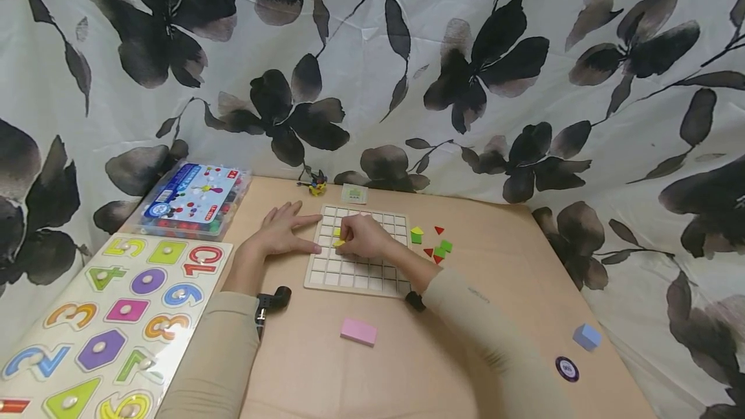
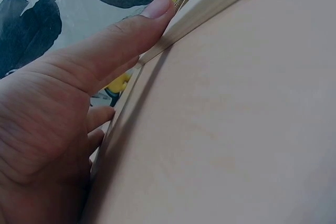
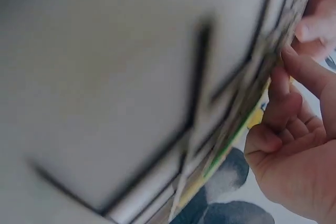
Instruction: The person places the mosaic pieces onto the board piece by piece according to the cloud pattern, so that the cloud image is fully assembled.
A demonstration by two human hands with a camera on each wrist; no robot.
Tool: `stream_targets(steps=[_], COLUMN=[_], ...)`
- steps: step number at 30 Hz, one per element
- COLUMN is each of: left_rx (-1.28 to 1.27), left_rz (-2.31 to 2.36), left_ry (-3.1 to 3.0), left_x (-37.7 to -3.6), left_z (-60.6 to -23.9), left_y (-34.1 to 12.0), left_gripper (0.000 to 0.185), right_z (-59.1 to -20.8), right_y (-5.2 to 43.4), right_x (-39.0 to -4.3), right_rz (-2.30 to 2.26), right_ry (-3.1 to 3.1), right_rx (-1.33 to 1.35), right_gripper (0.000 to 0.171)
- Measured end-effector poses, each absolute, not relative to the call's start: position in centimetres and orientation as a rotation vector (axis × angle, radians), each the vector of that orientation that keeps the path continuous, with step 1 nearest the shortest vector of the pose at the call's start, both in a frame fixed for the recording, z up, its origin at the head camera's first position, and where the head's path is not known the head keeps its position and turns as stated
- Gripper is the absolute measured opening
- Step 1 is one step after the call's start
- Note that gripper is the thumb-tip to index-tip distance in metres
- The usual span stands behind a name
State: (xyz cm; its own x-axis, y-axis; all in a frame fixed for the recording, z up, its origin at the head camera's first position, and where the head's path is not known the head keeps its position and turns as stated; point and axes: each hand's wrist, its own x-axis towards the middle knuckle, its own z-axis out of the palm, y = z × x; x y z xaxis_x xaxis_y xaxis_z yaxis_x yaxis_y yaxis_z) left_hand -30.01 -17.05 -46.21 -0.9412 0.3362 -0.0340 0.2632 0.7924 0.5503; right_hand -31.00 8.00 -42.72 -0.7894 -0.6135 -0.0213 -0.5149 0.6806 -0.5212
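A pale wooden grid board (image 1: pixel 361 270) lies mid-table. My left hand (image 1: pixel 285 231) rests flat with straight fingers against the board's left edge (image 2: pixel 157 45). My right hand (image 1: pixel 362 238) lies over the grid with its fingers curled, pinching a small yellow piece (image 1: pixel 339 242) down into a cell. Another yellow piece (image 1: pixel 337 232) sits in the cell just above. The right wrist view is blurred and shows only the grid lines (image 3: pixel 199 93) and the curled fingers (image 3: pixel 283 108). Loose red, green and yellow pieces (image 1: pixel 433 242) lie to the right of the board.
A number puzzle board (image 1: pixel 110 322) and a plastic box of beads (image 1: pixel 192 202) lie at the left. A pink block (image 1: pixel 358 331), a blue block (image 1: pixel 586 336), a round dark sticker (image 1: pixel 566 368), a small card (image 1: pixel 354 193) and a tiny yellow toy (image 1: pixel 317 185) are on the table. Floral cloth hangs behind.
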Motion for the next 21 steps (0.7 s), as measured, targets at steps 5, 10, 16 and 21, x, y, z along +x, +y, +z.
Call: stream_targets(steps=[5,10,16,21], left_rx=[0.488,0.488,0.494,0.498], left_rz=[0.847,0.848,0.844,0.843], left_ry=[2.854,2.849,2.85,2.856], left_x=[-29.99,-29.95,-30.09,-30.06], left_z=[-46.16,-46.11,-46.11,-46.17], left_y=[-16.98,-16.88,-16.96,-17.08], left_gripper=[0.087,0.086,0.087,0.087], right_z=[-43.33,-43.39,-43.22,-43.48], right_y=[7.91,7.98,8.05,7.98], right_x=[-30.78,-30.76,-30.81,-31.14], right_rz=[-0.759,-0.794,-0.784,-0.766], right_ry=[2.735,2.707,2.677,2.705], right_rx=[-0.87,-0.849,-0.905,-0.941], right_gripper=[0.023,0.019,0.007,0.005])
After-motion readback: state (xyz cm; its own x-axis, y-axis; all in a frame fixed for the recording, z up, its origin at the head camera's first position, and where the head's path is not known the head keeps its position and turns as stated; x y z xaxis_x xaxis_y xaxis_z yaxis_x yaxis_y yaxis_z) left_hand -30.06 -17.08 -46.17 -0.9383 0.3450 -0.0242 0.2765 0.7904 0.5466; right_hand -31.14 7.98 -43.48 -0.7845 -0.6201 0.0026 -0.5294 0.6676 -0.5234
